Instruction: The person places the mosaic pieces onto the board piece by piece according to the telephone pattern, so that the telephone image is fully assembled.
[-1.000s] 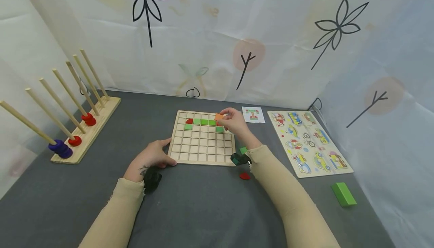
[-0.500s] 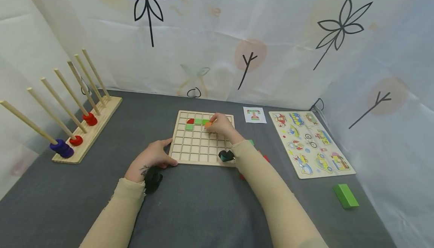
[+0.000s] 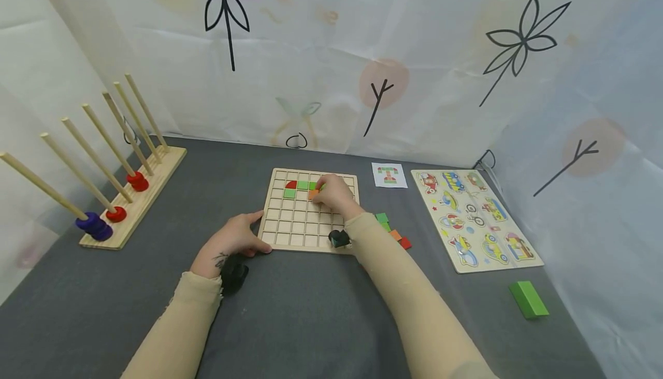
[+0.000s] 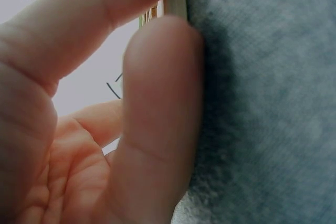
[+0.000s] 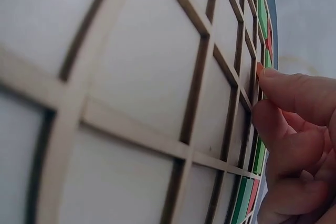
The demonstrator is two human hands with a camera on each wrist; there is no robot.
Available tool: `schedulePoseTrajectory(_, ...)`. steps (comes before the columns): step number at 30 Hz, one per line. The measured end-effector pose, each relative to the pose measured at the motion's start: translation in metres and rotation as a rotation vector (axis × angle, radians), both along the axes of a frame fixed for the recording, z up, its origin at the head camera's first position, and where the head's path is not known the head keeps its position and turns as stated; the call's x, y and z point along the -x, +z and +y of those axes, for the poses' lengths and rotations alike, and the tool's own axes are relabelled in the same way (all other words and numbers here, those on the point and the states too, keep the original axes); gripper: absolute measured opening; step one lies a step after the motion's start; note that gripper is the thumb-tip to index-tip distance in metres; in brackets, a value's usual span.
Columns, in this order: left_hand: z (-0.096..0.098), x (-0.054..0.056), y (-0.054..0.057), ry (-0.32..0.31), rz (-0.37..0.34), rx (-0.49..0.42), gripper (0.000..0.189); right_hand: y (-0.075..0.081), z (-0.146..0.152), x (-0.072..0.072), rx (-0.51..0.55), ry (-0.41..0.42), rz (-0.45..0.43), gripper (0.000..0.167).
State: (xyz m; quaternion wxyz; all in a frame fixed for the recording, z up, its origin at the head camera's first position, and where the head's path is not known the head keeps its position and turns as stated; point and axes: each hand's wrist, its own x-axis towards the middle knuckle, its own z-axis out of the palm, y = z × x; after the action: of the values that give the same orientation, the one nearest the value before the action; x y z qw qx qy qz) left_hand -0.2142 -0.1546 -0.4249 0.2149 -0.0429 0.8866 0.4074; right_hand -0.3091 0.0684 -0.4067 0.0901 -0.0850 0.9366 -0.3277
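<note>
A wooden grid board (image 3: 295, 248) lies on the dark grey cloth. My left hand (image 3: 237, 238) rests at its front left corner, with the index finger at the left edge and the thumb at the front edge. Over the board's far part, my right hand (image 3: 335, 192) pinches an orange tile (image 3: 313, 195) at a cell just below the top row of tiles. The right wrist view shows a fingertip on that orange tile, which sits low in the grid. A red tile (image 3: 290, 184) and green tiles (image 3: 289, 194) fill nearby cells; the right hand hides others.
Loose green (image 3: 382, 218), orange and red tiles (image 3: 406, 242) lie right of the board, partly behind the right sleeve. A pattern card (image 3: 389, 176), picture puzzle board (image 3: 473, 218) and green block (image 3: 528, 299) are further right. A peg stand (image 3: 137, 195) stands at the left.
My right hand has moved left from the right-hand tiles with the orange tile and lowered it to a cell below the row. The left hand stays at the board's corner.
</note>
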Motion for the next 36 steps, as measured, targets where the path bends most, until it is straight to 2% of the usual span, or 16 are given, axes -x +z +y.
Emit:
schedulePoseTrajectory(6,0.0,-0.001,0.002,0.004,0.001,-0.003,0.101,0.0,-0.002,0.0,-0.054,-0.018,0.014,0.032)
schedulePoseTrajectory(9,0.001,-0.002,0.001,0.0,0.002,-0.008,0.101,0.004,0.001,-0.002,-0.015,-0.02,0.001,0.037)
schedulePoseTrajectory(11,0.001,-0.002,0.0,0.0,0.001,-0.012,0.101,0.011,0.006,-0.005,0.071,-0.016,-0.009,0.039)
schedulePoseTrajectory(16,0.001,-0.003,-0.001,-0.01,0.017,-0.033,0.1,0.033,0.034,-0.013,0.38,-0.026,-0.042,0.042)
schedulePoseTrajectory(21,-0.002,-0.002,0.002,-0.015,0.033,-0.046,0.1,0.041,0.075,-0.027,0.5,-0.079,-0.042,0.041)
schedulePoseTrajectory(27,-0.001,0.0,0.004,-0.014,0.036,-0.023,0.1,0.03,0.124,-0.055,0.455,-0.119,-0.044,0.039)
schedulePoseTrajectory(32,0.0,0.0,0.003,-0.008,0.033,-0.014,0.1,0.017,0.153,-0.074,0.321,-0.107,-0.077,0.04)
schedulePoseTrajectory(36,-0.001,-0.001,0.003,-0.001,0.026,-0.02,0.1,0.007,0.169,-0.081,0.192,-0.094,-0.098,0.036)
